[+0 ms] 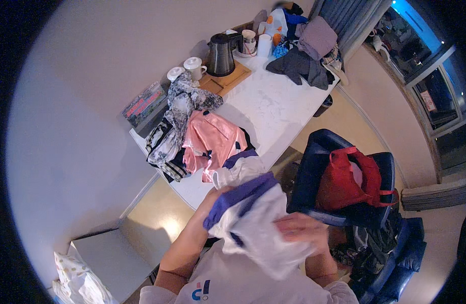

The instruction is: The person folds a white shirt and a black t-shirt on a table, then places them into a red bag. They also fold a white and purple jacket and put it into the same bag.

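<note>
A white garment with purple trim [261, 224] is held up close to my chest, creased and partly blurred. My left hand [219, 193] is at its upper left part, mostly hidden by the purple band, so its fingers do not show. Against the garment's right side lies my right hand [301, 230], blurred; whether its fingers grip the cloth does not show. Beyond the garment, a pink satin garment with dark spots [214, 136] lies on the white table [267, 102]. Beside it are a black-and-white patterned cloth [180, 102] and striped fabric [174, 171].
An electric kettle [221, 55] stands on a wooden tray [236, 78] beside lidded white mugs [195, 67]. Folded dark and mauve clothes [316, 38] are heaped at the far end. A red bag [347, 182] rests on a dark blue chair [324, 140] to the right.
</note>
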`<state>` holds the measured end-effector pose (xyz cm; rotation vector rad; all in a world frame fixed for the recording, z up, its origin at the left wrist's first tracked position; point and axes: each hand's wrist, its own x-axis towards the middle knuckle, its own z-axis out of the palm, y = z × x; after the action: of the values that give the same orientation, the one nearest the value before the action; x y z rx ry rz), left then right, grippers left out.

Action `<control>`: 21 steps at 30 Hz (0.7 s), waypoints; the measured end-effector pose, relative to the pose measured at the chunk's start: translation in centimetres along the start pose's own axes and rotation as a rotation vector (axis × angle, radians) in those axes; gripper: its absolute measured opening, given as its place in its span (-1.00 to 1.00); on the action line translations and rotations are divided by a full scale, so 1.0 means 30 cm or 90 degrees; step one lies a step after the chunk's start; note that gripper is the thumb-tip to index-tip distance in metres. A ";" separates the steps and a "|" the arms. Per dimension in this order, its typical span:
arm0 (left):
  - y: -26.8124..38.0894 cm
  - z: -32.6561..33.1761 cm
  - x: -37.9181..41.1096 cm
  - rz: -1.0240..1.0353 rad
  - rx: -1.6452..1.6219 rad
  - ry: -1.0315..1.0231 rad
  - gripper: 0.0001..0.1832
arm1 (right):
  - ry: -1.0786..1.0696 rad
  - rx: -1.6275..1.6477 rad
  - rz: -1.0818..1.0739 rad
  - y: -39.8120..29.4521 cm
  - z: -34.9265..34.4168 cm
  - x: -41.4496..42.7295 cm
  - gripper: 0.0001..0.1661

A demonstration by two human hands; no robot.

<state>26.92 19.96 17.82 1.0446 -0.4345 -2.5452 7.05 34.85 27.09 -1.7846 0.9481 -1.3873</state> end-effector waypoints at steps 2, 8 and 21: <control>-0.039 -0.105 0.083 0.262 0.451 -0.139 -0.58 | -0.153 -0.157 0.018 -0.024 0.032 0.071 -0.45; -0.033 0.100 0.015 0.269 -0.012 -0.168 -0.45 | 0.153 -0.540 -0.011 0.080 0.134 0.001 -0.36; 0.092 0.130 -0.160 0.258 0.304 -0.097 -0.40 | 0.825 0.318 0.247 0.106 -0.099 -0.091 -0.47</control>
<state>27.87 20.14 24.52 0.7995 -1.2091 -2.2042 3.24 35.37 23.67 -0.1503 1.2645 -2.2141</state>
